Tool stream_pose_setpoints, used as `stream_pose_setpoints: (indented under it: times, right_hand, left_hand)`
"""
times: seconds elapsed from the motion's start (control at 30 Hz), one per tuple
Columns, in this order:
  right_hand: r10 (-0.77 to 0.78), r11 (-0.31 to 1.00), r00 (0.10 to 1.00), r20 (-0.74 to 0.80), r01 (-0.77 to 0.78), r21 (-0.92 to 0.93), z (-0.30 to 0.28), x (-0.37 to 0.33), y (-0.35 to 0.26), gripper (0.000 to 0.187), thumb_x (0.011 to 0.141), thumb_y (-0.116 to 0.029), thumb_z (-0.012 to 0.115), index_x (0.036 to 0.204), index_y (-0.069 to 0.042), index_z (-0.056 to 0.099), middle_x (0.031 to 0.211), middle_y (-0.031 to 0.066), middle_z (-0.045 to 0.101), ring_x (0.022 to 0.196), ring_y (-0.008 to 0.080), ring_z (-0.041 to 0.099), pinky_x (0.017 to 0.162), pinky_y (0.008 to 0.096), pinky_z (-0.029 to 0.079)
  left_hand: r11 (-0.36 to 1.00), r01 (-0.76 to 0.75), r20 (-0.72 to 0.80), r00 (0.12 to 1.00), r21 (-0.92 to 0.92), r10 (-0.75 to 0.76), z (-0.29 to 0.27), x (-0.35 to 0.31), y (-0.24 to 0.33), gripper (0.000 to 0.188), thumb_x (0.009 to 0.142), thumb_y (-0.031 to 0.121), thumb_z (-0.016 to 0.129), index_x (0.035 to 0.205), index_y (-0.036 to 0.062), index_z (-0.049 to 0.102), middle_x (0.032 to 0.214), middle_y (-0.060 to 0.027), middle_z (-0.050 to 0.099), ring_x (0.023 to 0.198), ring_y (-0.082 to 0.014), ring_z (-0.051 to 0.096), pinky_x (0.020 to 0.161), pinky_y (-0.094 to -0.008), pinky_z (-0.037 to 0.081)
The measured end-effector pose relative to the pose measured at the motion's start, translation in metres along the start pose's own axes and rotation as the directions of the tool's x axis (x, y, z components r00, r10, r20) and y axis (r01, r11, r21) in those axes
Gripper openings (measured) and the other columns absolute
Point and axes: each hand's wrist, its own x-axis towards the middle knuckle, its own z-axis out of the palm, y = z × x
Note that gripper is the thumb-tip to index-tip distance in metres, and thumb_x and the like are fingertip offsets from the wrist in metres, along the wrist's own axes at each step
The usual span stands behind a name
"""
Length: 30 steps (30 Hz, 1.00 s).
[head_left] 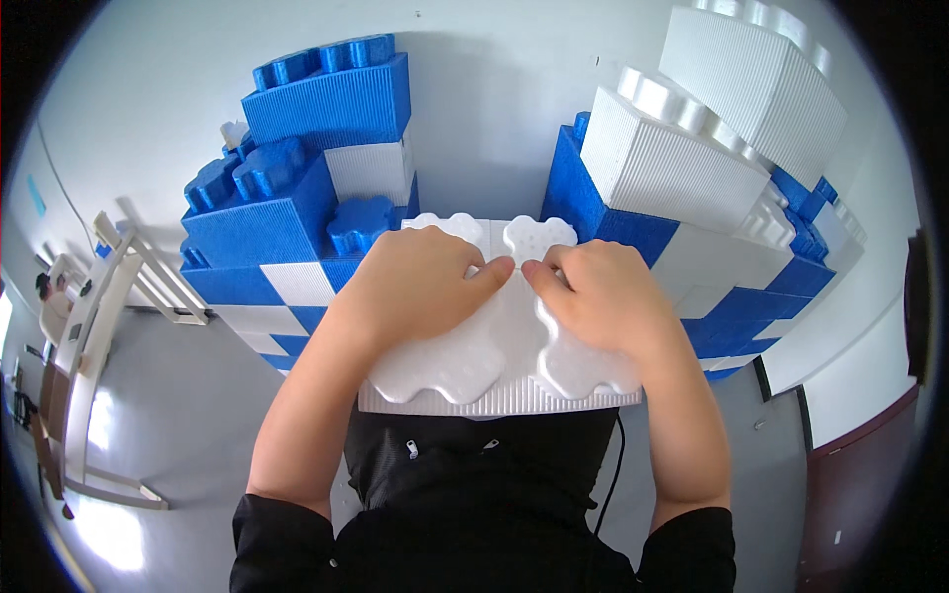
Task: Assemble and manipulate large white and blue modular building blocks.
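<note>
A large white foam building block (514, 387) with raised, lobed studs is in front of my body, its ridged near edge close to my waist. My left hand (420, 287) lies over its left studs, with the fingers curled down out of sight and the thumb pointing inward. Over the right studs my right hand (598, 292) is bent the same way, fingers closed against the block. The two thumb tips nearly meet above the block's middle. A small blue stud (361, 224) shows just beyond my left hand.
Stacked blue and white blocks rise on the left, topped by a blue block (336, 94). A taller stack on the right carries a white block (672, 163). A white frame (99, 356) stands at far left, and a brown door (860, 484) is at lower right.
</note>
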Motion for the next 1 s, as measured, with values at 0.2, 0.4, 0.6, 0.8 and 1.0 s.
stream_pose_setpoints:
  times: [0.2,0.4,0.6,0.8,1.0]
  right_hand:
    - [-0.031,0.999,0.999,-0.024,0.030,-0.031,0.013,0.009,0.002,0.043,0.093,-0.035,0.053,0.081,0.001,0.071,0.071,0.0213,0.066,0.069,0.0377,0.066,0.069,0.0449,0.051]
    - [-0.014,1.000,0.999,-0.037,0.014,0.005,0.011,-0.005,-0.002,0.044,0.092,-0.037,0.055,0.076,0.001,0.069,0.071,0.0214,0.066,0.069,0.0387,0.066,0.069,0.0465,0.052]
    - [-0.100,0.993,0.984,-0.144,0.108,0.047,0.016,-0.043,-0.006,0.045,0.092,-0.040,0.058,0.075,0.002,0.064,0.069,0.0215,0.065,0.067,0.0388,0.066,0.066,0.0475,0.052]
    - [-0.114,0.992,0.985,-0.131,0.121,0.044,0.017,-0.062,-0.008,0.041,0.092,-0.038,0.059,0.079,0.000,0.063,0.069,0.0200,0.065,0.066,0.0372,0.065,0.063,0.0457,0.051]
    - [-0.144,0.985,0.970,-0.197,0.160,0.068,0.015,-0.056,-0.010,0.041,0.093,-0.038,0.060,0.081,0.001,0.065,0.068,0.0178,0.065,0.064,0.0324,0.065,0.062,0.0415,0.051]
  left_hand:
    - [0.999,-0.048,-0.074,0.996,0.024,0.050,0.013,0.006,-0.012,0.053,0.095,0.049,0.045,0.092,0.0072,0.078,0.082,-0.0165,0.073,0.080,-0.0338,0.070,0.074,-0.0406,0.054]
    - [0.998,-0.059,-0.124,0.990,0.024,0.062,0.018,-0.005,-0.014,0.045,0.093,0.045,0.051,0.091,0.0079,0.076,0.083,-0.0187,0.070,0.079,-0.0383,0.066,0.072,-0.0475,0.050]
    - [0.991,-0.130,-0.191,0.973,0.017,0.131,0.031,-0.039,-0.003,0.051,0.093,0.044,0.052,0.074,0.0015,0.070,0.069,-0.0201,0.067,0.068,-0.0382,0.067,0.064,-0.0467,0.052]
    - [0.998,-0.023,-0.024,0.999,-0.056,0.022,0.026,-0.056,0.007,0.041,0.092,0.039,0.056,0.089,0.0026,0.073,0.076,-0.0185,0.068,0.071,-0.0378,0.066,0.065,-0.0458,0.051]
    - [0.989,-0.143,-0.202,0.970,-0.026,0.135,0.029,-0.048,-0.001,0.051,0.094,0.042,0.052,0.073,-0.0014,0.069,0.063,-0.0191,0.065,0.059,-0.0355,0.066,0.058,-0.0429,0.052]
